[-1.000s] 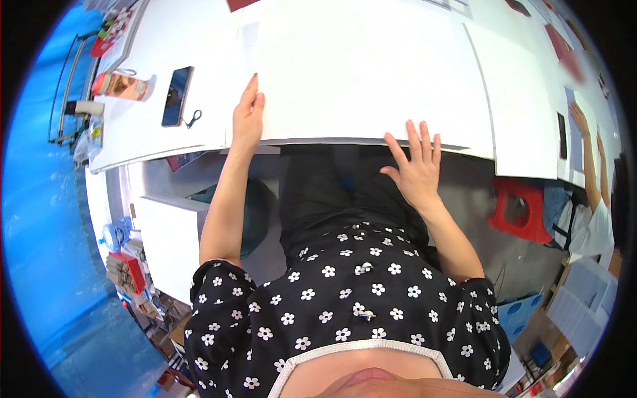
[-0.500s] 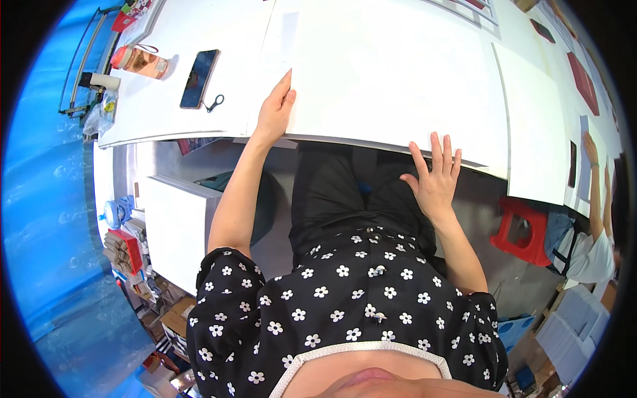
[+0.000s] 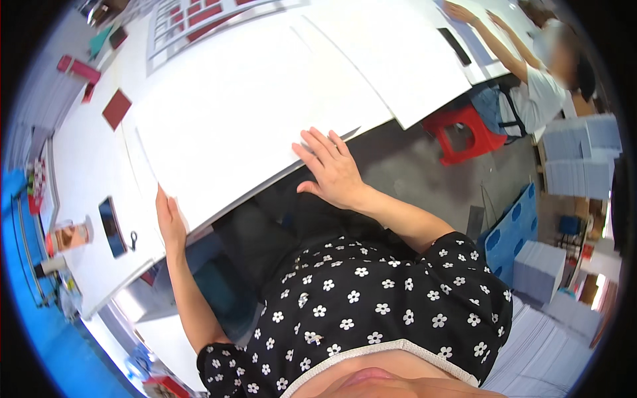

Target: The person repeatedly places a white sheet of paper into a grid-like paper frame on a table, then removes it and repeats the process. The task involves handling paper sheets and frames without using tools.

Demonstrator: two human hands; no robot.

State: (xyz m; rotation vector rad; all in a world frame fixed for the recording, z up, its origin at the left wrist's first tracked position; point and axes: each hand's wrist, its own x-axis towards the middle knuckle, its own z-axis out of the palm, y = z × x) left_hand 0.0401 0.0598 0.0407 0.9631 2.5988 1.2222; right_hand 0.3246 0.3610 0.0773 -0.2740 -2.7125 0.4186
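A large white sheet or board [image 3: 265, 99] spreads over the table in front of me. Along its left edge rests my left hand [image 3: 172, 224], fingers straight and held together, the thumb a little apart. My right hand [image 3: 334, 170] lies at the near edge with its fingertips on the white surface and its fingers spread. Neither hand grips anything. Whether the white surface is one sheet or several stacked ones, I cannot tell.
Left of my left hand lie a phone [image 3: 113, 227] and a bottle [image 3: 70, 235]. A framed grid [image 3: 192, 26] stands at the far side, with a dark red card [image 3: 117, 109] farther left. Right, a co-worker sits on a red stool [image 3: 464, 136], arms on the table.
My view has swung to the right, so the table looks tilted and the co-worker shows more fully. Both hands stay at the white sheet's edges, still open.
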